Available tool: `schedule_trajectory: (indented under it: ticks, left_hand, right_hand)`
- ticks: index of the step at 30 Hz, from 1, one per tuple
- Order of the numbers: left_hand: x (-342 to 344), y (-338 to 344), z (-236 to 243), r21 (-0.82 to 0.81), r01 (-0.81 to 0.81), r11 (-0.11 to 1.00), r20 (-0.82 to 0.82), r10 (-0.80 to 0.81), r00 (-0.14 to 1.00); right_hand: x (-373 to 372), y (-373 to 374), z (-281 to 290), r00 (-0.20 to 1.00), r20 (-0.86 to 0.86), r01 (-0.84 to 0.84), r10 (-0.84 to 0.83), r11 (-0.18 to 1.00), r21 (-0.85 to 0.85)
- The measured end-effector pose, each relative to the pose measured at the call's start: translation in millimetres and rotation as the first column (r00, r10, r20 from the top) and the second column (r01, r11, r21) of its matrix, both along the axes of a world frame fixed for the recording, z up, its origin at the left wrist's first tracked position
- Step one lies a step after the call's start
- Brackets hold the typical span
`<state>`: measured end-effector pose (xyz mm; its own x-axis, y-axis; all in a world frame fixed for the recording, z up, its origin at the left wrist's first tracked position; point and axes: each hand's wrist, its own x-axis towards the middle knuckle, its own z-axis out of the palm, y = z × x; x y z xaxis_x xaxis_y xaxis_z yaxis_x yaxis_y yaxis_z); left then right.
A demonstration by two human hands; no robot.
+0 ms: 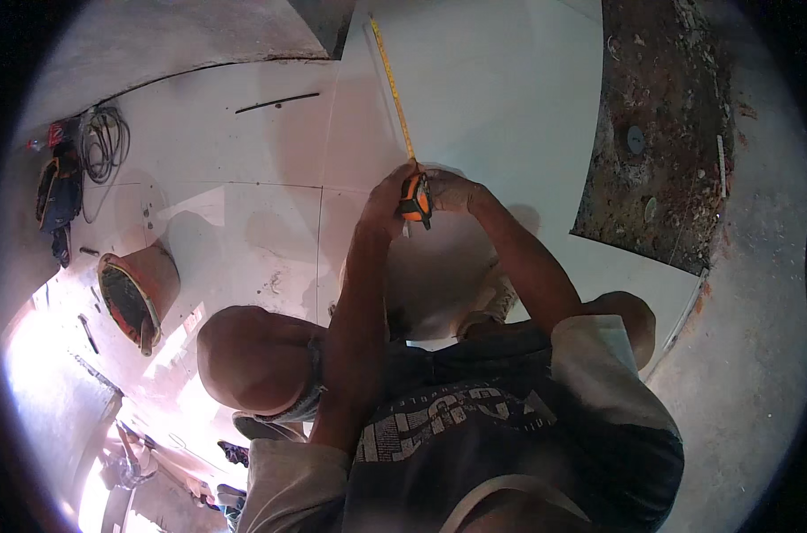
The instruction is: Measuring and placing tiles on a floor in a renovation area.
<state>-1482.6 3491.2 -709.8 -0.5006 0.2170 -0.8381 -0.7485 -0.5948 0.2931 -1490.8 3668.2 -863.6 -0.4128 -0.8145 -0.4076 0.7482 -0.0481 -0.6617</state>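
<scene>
"So, what have you got hold of?"

"A tape (pixel 417 197), just ahead of my knees (pixel 252 360), in the middle. My left hand (pixel 388 202) is closed on the left side of its orange-and-black case (pixel 415 209)."

"And the right?"

"My right hand (pixel 452 192) is curled just beside it, on the right; whether those fingers press on the case, I can't tell."

"Where's the blade?"

"The yellow blade (pixel 391 80) is drawn out to the far side, slightly left, over the pale floor (pixel 501 89)."

"What's around you?"

"A bucket (pixel 166 274) at left, a coiled cable (pixel 104 147) farther off, and rough dark ground (pixel 643 191) on the right."
</scene>
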Motion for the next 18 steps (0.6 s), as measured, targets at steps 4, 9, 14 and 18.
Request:
schedule_trajectory:
  ticks: [4,9,14,18]
  left_hand:
    - [-2.1,3.1,-1.3,-0.034,-0.078,0.996,0.009,0.078,0.997]
    - [0.9,-5.0,-11.4,-0.129,-0.058,0.99,-0.102,0.045,0.994]
    - [20.7,-1.3,-22.7,-0.393,0.297,0.87,-0.079,-0.354,0.932]
    - [30.8,25.9,-28.7,-0.171,0.063,0.983,-0.061,-0.074,0.995]
  right_hand:
    - [-12.3,0.7,40.7,0.61,-0.766,-0.022,0.203,0.97,0.24]
    - [-47.9,-7.0,93.5,0.922,0.252,0.273,-0.295,0.955,0.117]
    - [-90.5,24.5,118.9,0.784,0.138,0.579,-0.605,0.793,0.187]
    - [-128.3,43.3,142.1,0.857,-0.281,0.515,-0.432,0.709,0.482]
